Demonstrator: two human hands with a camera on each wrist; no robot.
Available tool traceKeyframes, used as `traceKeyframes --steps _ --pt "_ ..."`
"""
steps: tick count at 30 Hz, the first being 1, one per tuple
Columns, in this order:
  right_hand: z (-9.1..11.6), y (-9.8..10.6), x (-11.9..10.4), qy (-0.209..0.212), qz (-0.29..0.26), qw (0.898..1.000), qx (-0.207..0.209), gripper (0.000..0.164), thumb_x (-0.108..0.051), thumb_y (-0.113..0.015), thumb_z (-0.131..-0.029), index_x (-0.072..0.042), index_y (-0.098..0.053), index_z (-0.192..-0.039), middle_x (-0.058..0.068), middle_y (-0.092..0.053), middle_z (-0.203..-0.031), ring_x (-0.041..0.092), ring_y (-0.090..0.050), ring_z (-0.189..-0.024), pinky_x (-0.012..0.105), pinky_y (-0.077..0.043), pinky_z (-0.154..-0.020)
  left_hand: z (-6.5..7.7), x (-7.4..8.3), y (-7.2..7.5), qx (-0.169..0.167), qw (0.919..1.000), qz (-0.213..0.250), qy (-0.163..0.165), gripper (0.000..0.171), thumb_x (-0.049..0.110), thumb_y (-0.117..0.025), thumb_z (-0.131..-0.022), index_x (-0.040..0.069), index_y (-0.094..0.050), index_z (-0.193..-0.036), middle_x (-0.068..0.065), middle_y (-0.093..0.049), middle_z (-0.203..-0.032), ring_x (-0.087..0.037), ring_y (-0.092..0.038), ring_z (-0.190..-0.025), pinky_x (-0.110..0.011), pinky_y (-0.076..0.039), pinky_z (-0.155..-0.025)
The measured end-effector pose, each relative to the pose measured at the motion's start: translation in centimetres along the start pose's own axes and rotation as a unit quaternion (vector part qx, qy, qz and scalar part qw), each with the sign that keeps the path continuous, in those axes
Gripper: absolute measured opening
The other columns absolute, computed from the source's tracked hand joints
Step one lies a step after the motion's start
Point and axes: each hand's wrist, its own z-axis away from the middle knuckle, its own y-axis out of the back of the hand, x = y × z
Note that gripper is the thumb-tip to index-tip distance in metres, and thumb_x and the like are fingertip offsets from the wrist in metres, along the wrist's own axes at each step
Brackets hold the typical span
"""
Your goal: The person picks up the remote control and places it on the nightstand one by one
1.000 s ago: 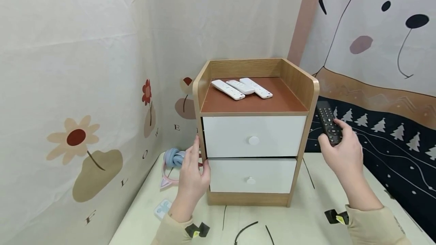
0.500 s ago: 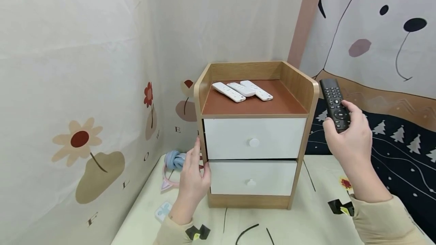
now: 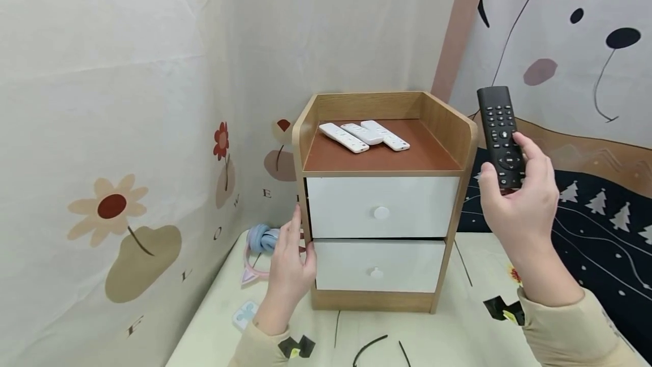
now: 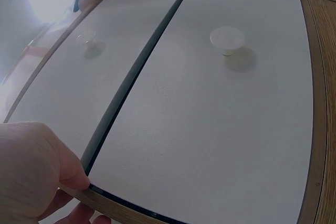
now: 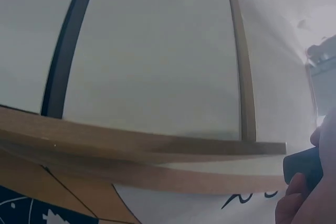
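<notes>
My right hand (image 3: 527, 208) holds a black remote control (image 3: 501, 137) upright, to the right of a small wooden cabinet (image 3: 372, 300). Its buttons face the head camera; in the right wrist view only a dark end of the remote (image 5: 303, 167) shows. Against the cabinet's left side rests my left hand (image 3: 291, 268), fingers straight along the panel. In the left wrist view the thumb (image 4: 73, 169) touches the front edge near the gap between two white drawers. On the cabinet's brown top lie three white remotes: left (image 3: 343, 137), middle (image 3: 363, 133) and right (image 3: 385, 135).
The upper drawer (image 3: 346, 205) and lower drawer (image 3: 346, 268) have round white knobs. Raised wooden walls border the cabinet top at the back and sides. Left of the cabinet lie a blue bundle (image 3: 262, 238), a pink ring-shaped item (image 3: 251, 273) and a pale blue square item (image 3: 245, 314).
My right hand has risen with the black remote and turned it more upright. The left hand stays against the cabinet, and the white remotes have not moved.
</notes>
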Motion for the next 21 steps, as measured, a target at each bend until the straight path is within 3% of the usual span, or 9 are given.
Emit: traceKeyframes --steps 8,14,18,21 --pt "0.1 -1.3 -1.0 0.063 -0.003 0.998 -0.009 0.062 -0.022 -0.066 -0.097 -0.012 -0.059 -0.158 0.028 -0.067 -0.126 -0.002 -0.048 -0.103 0.000 -0.039 -0.075 0.0 0.0 0.0 0.009 0.9999 0.000 -0.011 0.089 -0.006 -0.068 -0.096 0.006 -0.026 -0.175 -0.026 -0.061 -0.137 -0.030 -0.067 -0.108 -0.035 -0.070 -0.078" --pt "0.3 -2.1 -1.7 0.098 0.021 0.994 -0.032 0.061 -0.024 -0.067 -0.096 -0.007 -0.061 -0.155 0.030 -0.067 -0.117 0.023 -0.057 -0.096 0.004 -0.037 -0.074 0.0 0.3 0.2 0.000 1.0000 -0.001 -0.002 0.089 -0.004 -0.068 -0.098 0.007 -0.025 -0.175 -0.025 -0.060 -0.138 -0.030 -0.067 -0.109 -0.036 -0.070 -0.080" --pt "0.3 -2.5 -2.5 0.102 0.053 0.992 -0.057 0.057 -0.024 -0.067 -0.098 -0.007 -0.065 -0.152 0.029 -0.069 -0.116 0.038 -0.064 -0.093 0.027 -0.052 -0.071 0.0 0.4 0.2 -0.004 1.0000 -0.001 0.002 0.090 -0.004 -0.068 -0.098 0.007 -0.024 -0.176 -0.025 -0.060 -0.139 -0.030 -0.067 -0.110 -0.037 -0.070 -0.080" --pt "0.1 -2.8 -3.3 0.097 0.078 0.989 -0.079 0.049 -0.023 -0.065 -0.099 -0.007 -0.071 -0.145 0.028 -0.070 -0.113 0.043 -0.066 -0.091 0.049 -0.052 -0.068 0.0 0.5 0.3 -0.004 1.0000 -0.002 0.002 0.090 -0.004 -0.068 -0.098 0.007 -0.024 -0.176 -0.025 -0.060 -0.139 -0.029 -0.067 -0.109 -0.037 -0.070 -0.080"
